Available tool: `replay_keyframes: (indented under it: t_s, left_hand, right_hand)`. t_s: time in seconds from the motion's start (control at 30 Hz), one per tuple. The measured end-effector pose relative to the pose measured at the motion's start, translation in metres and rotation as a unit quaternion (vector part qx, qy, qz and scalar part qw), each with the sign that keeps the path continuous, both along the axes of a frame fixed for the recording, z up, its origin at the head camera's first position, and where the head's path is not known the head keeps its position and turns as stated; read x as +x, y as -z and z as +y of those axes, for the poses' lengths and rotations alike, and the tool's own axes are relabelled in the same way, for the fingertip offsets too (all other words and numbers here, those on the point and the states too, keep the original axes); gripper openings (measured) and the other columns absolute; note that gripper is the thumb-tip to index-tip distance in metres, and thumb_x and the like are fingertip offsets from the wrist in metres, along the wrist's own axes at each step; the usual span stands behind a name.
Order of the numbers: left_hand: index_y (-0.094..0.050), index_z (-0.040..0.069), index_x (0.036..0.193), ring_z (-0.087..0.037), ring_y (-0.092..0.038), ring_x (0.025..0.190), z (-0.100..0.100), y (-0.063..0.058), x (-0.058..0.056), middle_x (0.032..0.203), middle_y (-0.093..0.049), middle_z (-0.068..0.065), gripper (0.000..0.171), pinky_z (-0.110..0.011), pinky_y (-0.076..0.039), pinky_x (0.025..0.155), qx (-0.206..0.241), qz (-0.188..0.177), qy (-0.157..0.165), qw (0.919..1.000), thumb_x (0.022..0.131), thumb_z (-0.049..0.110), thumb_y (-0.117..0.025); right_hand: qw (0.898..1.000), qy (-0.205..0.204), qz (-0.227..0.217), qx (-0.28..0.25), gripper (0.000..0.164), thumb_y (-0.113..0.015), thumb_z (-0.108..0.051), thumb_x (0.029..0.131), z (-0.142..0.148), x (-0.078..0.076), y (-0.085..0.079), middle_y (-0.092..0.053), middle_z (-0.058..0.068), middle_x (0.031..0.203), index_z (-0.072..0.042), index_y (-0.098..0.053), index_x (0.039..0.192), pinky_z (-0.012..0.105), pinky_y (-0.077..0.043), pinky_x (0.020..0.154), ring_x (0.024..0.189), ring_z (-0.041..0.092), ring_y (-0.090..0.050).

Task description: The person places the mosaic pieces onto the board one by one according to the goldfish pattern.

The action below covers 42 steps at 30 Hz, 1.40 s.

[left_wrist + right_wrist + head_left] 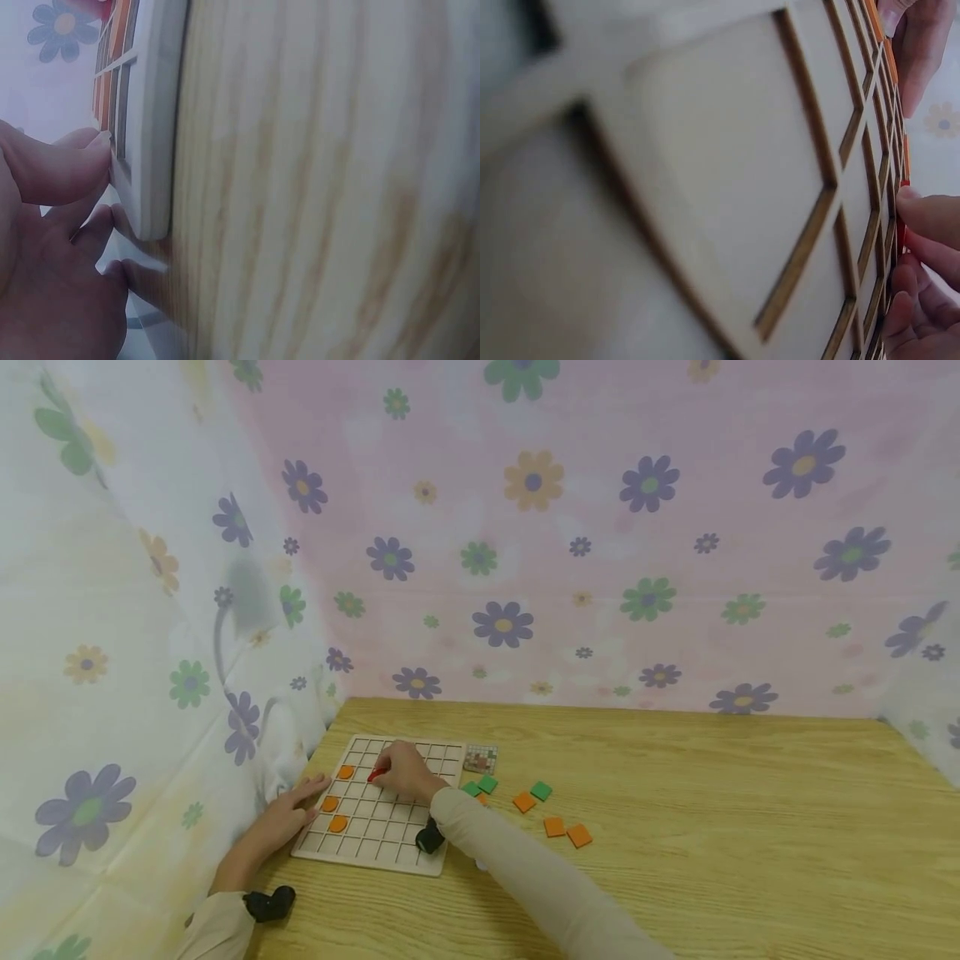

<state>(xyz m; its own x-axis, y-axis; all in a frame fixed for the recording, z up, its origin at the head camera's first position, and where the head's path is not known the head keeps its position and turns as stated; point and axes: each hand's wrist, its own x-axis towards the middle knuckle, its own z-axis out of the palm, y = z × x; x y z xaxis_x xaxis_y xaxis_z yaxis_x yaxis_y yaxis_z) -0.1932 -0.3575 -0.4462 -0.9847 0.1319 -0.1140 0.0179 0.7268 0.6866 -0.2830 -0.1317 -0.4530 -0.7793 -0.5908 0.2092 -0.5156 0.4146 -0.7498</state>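
A pale wooden grid board lies on the table, its cells framed by raised ridges. My right hand pinches a small red piece over the board's upper left part; in the right wrist view the red piece sits at thumb and fingertips, close against the grid. My left hand rests at the board's left edge, fingers extended, the thumb touching the edge in the left wrist view. Orange round pieces lie in cells along the left side of the board.
Right of the board, orange square tiles and green square tiles lie loose on the wooden table. A small patterned card sits by the board's upper right corner. Flowered cloth hangs close on the left.
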Motion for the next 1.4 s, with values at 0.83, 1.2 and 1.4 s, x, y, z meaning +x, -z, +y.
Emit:
replay_keyframes:
  t_s: [0.83,1.2,1.4]
  left_hand:
    - [-0.038,0.006,0.145,-0.043,-0.009,0.140,0.000,0.002,-0.001,0.153,-0.024,-0.018,0.053,-0.064,-0.007,0.106,-0.009,0.008,0.007,0.9999,0.094,0.007,-0.050]
    - [-0.039,0.001,0.144,-0.047,-0.008,0.139,-0.004,-0.002,0.004,0.151,-0.024,-0.022,0.053,-0.065,-0.009,0.106,-0.005,0.017,0.014,0.9997,0.092,0.007,-0.052]
    - [-0.039,0.001,0.144,-0.047,-0.008,0.139,-0.001,-0.001,0.002,0.151,-0.023,-0.023,0.053,-0.066,-0.009,0.105,-0.012,0.019,0.018,0.9996,0.092,0.005,-0.050]
  right_hand:
    - [0.998,0.027,-0.014,-0.046,0.009,-0.077,-0.005,0.077,0.009,0.000,0.002,-0.067,0.004,0.083,-0.002,-0.074,0.085,0.018,-0.047,0.062,0.070,0.007,-0.056]
    - [0.997,-0.017,-0.039,-0.061,0.010,-0.069,0.001,0.082,0.036,0.014,-0.017,-0.067,0.012,0.090,0.002,-0.071,0.091,0.020,-0.049,0.067,0.078,0.014,-0.060]
    - [0.997,-0.042,-0.050,-0.050,0.012,-0.068,0.000,0.083,0.061,0.016,-0.025,-0.067,0.014,0.094,0.003,-0.071,0.095,0.021,-0.050,0.068,0.079,0.015,-0.061]
